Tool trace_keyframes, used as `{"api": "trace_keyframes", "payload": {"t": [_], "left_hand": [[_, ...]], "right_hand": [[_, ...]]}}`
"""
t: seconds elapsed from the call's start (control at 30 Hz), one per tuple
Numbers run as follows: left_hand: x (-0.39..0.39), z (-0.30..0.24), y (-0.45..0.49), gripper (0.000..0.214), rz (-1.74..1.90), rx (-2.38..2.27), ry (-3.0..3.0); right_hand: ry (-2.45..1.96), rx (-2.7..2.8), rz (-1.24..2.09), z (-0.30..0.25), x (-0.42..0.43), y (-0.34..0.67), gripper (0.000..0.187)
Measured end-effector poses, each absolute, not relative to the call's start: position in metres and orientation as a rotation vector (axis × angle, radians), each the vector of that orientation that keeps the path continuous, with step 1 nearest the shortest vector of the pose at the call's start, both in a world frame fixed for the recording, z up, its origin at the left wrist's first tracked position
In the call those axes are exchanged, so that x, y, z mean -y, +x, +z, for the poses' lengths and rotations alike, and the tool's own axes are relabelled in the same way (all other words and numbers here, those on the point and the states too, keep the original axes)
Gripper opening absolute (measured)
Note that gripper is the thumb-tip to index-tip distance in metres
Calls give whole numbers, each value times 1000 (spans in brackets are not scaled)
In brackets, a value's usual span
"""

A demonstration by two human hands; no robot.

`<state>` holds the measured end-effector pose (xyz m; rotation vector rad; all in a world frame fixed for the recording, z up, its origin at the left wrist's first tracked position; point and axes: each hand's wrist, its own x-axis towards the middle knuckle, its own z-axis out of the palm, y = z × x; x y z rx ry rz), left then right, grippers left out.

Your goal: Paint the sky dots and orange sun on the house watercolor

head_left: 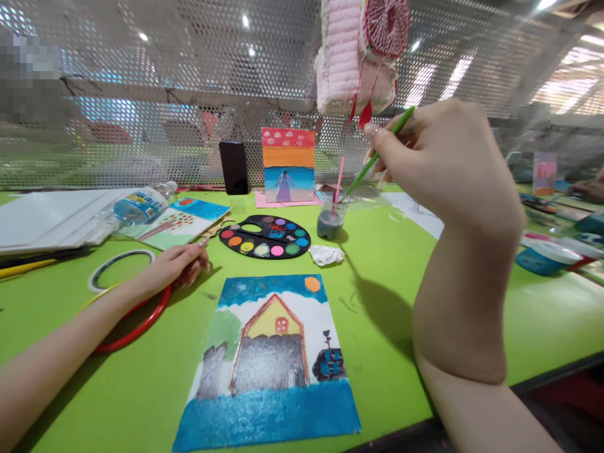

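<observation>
My right hand (425, 151) pinches a green paintbrush (380, 154) by its upper part. The brush slants down into a clear plastic cup (330, 220) of dark water, where a pink stick (338, 179) also stands. My left hand (186, 261) rests on the table left of the black paint palette (264, 237), fingers loosely curled; whether they hold anything is hidden. A crumpled white tissue (326, 254) lies between palette and cup. In front of me is a painting (271, 352) of a yellow-gabled house with a blue sky and blue foreground.
Beyond the palette stand a small sunset painting (289, 167) and a black phone (233, 168). To the left lie a plastic bottle (141, 204), a tree painting (189, 220), white boards (56, 214) and tape rolls (120, 264). Blue-and-white bowls (547, 258) sit at right.
</observation>
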<state>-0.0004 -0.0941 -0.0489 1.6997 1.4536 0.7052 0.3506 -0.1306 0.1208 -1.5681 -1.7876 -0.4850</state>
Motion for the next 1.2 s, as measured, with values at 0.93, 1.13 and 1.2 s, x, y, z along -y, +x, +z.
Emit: {"api": "trace_keyframes", "payload": {"t": [0.93, 1.13, 1.2], "left_hand": [[94, -50, -1, 53, 706, -1448, 1703], [93, -50, -1, 54, 704, -1448, 1695], [94, -49, 0, 54, 706, -1447, 1693]], "right_hand": [[-1609, 1833, -491, 123, 138, 348, 38], [-1606, 1826, -487, 123, 138, 349, 39], [-1593, 1838, -487, 123, 139, 349, 40]]}}
